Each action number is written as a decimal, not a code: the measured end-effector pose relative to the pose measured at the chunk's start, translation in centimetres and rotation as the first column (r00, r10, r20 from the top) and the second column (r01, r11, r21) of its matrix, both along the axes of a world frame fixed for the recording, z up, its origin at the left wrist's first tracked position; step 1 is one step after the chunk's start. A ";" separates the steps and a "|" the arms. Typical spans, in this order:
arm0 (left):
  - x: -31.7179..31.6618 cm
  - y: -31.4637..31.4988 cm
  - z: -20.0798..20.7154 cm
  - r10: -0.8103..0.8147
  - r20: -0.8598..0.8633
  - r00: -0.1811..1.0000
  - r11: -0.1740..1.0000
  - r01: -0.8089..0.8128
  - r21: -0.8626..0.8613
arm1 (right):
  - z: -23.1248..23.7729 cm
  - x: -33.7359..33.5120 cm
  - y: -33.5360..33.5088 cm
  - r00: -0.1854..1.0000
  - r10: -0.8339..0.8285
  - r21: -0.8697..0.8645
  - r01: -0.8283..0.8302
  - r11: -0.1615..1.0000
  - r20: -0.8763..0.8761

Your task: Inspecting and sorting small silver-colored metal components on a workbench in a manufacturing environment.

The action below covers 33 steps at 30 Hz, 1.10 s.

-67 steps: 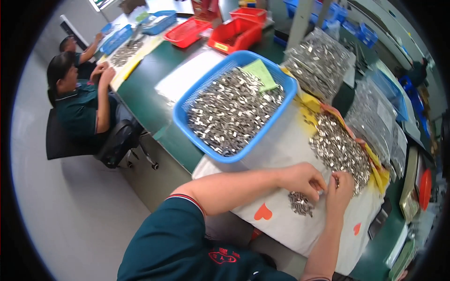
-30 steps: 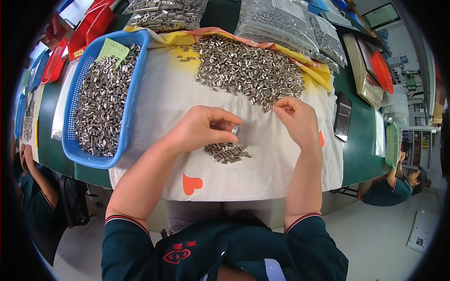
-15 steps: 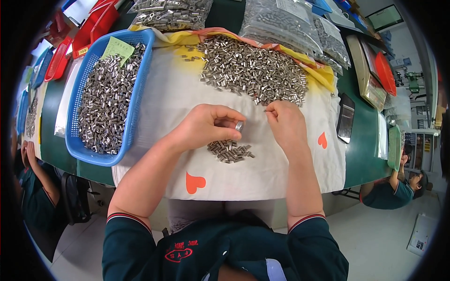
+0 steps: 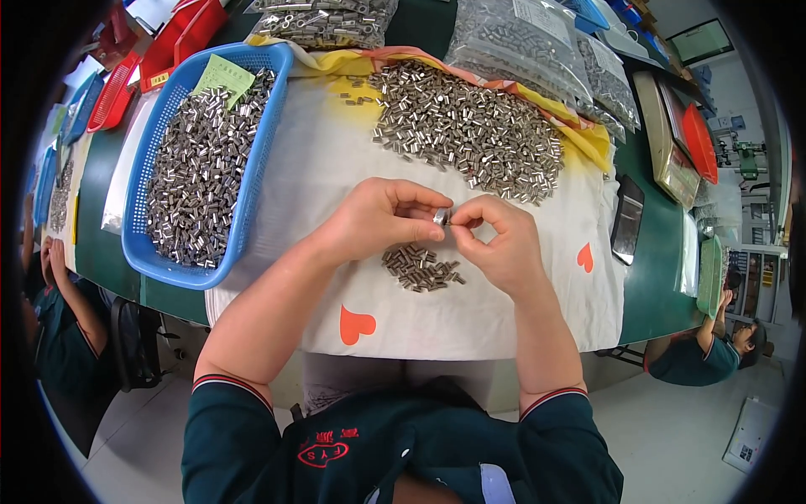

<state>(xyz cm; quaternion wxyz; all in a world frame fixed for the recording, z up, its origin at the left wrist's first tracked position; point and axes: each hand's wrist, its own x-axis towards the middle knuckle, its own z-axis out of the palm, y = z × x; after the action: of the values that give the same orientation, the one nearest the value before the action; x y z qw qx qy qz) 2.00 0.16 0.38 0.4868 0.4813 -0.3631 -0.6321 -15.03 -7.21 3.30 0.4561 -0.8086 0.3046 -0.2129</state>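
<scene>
My left hand [image 4: 376, 220] is closed, pinching a small round shiny metal piece [image 4: 441, 217] between thumb and fingers. Thumb and forefinger of my right hand [image 4: 502, 244] are pressed together right against that piece; whatever they hold is too small to make out. Just below my hands, a little heap of short metal cylinders [image 4: 420, 270] lies on the white cloth [image 4: 470, 328]. Beyond them spreads a large pile of similar shiny cylinders [image 4: 470, 126].
At left stands a blue plastic basket [image 4: 277, 109] full of metal cylinders, with a green note [image 4: 225, 80] on top. Bags of metal parts [image 4: 520, 50] line the back. A phone [image 4: 626, 220] lies at right. Other people [image 4: 709, 353] sit at both sides.
My right hand has moved from the edge of the large pile toward me and leftward, and its fingertips now meet the round piece in my left hand. The view has shifted slightly.
</scene>
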 end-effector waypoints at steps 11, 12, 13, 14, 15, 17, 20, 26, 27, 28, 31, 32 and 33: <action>-0.8 0.2 0.4 0.049 0.334 0.941 0.998 -0.036 -0.045 | -1.2 0.5 0.5 1.000 -0.006 -0.518 0.006 0.855 0.001; -0.8 0.2 0.5 0.049 0.334 0.941 0.998 -0.036 -0.045 | -1.3 0.4 0.5 1.000 -0.005 -0.530 0.003 0.848 -0.003; -0.8 0.2 0.7 0.048 0.355 0.934 0.998 -0.028 -0.061 | -1.3 0.4 0.5 1.000 -0.002 -0.542 -0.002 0.840 -0.007; -0.9 0.2 0.8 0.046 0.376 0.926 0.997 -0.019 -0.077 | -1.2 0.4 0.6 1.000 -0.001 -0.543 -0.003 0.840 -0.007; -0.8 0.3 0.6 0.048 0.375 0.926 0.997 -0.020 -0.078 | -1.1 0.5 0.6 1.000 -0.003 -0.531 0.002 0.847 -0.001; -0.7 0.3 0.0 0.061 0.252 0.966 0.997 -0.046 -0.066 | -0.9 0.5 0.6 1.000 -0.004 -0.519 0.006 0.855 0.004; -0.4 0.2 0.3 0.010 0.077 0.997 1.000 -0.009 -0.012 | -0.3 -0.1 -0.1 0.998 -0.021 -0.167 0.029 0.985 0.054; -0.6 0.5 0.7 -0.110 0.265 0.958 0.989 0.133 -0.069 | -0.4 -1.3 -2.3 0.999 0.031 0.338 -0.035 0.941 0.015; -0.5 0.5 0.6 -0.113 0.264 0.958 0.988 0.136 -0.071 | -0.5 -1.6 -3.0 0.999 0.028 0.336 -0.032 0.941 0.015; -0.5 0.4 0.6 -0.156 0.342 0.927 0.977 0.195 -0.082 | -0.4 -2.1 -3.8 0.993 -0.103 0.265 0.116 0.957 -0.061; -0.6 0.6 0.4 -0.230 0.371 0.900 0.958 0.277 -0.077 | -0.4 -2.3 -3.9 0.944 -0.246 0.030 0.259 0.966 -0.221; -0.6 0.6 0.2 -0.265 0.324 0.908 0.952 0.301 -0.064 | -0.5 -2.0 -3.7 0.913 -0.266 -0.120 0.240 0.963 -0.310; -0.6 0.5 0.1 -0.265 0.324 0.908 0.951 0.301 -0.064 | -1.1 -1.7 -3.6 0.913 -0.267 -0.120 0.241 0.963 -0.310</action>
<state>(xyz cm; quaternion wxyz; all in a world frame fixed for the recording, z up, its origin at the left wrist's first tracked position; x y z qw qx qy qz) 1.39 0.68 0.50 0.3528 0.4888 -0.5364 -0.5907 -16.70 -10.85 2.21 0.3361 -0.8035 0.4689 -0.1467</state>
